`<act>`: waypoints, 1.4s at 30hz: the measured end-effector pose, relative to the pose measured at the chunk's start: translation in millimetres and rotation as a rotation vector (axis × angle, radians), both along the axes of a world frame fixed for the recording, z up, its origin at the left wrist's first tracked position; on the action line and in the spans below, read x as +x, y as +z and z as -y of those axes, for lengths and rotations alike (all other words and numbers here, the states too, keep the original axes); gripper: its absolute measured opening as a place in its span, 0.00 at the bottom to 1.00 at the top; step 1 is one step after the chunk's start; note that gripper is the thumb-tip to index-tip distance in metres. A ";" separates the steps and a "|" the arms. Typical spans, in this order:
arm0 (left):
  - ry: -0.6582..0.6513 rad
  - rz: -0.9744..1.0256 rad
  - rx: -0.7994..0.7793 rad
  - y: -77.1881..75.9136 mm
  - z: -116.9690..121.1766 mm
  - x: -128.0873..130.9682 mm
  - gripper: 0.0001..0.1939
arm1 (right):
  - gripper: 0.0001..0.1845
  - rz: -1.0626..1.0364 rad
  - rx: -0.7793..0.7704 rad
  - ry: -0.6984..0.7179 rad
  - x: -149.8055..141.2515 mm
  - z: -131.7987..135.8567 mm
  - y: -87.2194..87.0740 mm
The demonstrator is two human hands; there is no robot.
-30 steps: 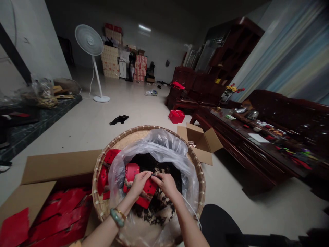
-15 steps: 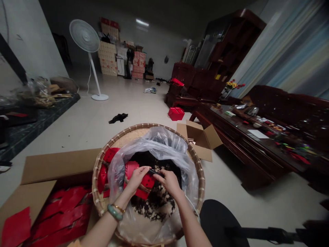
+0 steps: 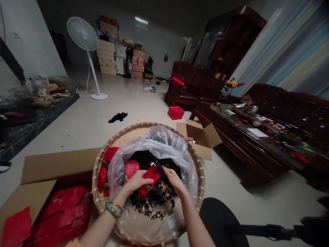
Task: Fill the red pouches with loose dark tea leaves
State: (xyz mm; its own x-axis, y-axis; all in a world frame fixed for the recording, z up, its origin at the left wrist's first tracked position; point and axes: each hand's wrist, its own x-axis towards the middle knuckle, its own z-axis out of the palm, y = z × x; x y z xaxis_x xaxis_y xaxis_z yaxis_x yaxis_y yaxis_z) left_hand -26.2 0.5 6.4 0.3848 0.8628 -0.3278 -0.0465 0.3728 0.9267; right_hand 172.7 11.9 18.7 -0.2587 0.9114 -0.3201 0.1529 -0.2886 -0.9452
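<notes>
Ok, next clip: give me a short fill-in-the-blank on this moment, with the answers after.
The green bangle is on the ____ wrist. The packet held by the left hand is ____. The standing fan at the far end of the room is ____.

Answers: left, red, white.

Dim rm, ceiling lt (image 3: 141,20), warped edges, prob soft

The clear plastic bag (image 3: 151,144) walls off the space beyond the left hand (image 3: 136,181) and right hand (image 3: 174,180); open room lies toward the person, above the dark tangled material (image 3: 154,202).
</notes>
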 end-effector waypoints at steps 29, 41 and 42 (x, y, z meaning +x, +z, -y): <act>0.331 0.109 -0.016 -5.7 -1.4 12.7 0.24 | 0.25 0.873 0.395 -0.223 17.5 1.4 -32.4; 0.360 0.080 -0.095 -3.5 7.4 29.3 0.24 | 0.16 0.300 0.514 -0.174 -18.3 8.9 -27.4; 0.356 0.090 -0.082 -4.2 8.1 29.8 0.23 | 0.15 0.253 0.487 -0.175 -23.9 10.0 -26.2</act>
State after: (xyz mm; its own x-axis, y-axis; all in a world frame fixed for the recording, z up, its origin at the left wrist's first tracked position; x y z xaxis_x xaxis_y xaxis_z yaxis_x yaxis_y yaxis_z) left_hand 3.6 -7.7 2.2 0.0956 0.9199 -0.3802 -0.2665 0.3917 0.8806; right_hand 148.8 1.9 -7.5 -0.0610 0.9916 0.1144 0.3808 0.1291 -0.9156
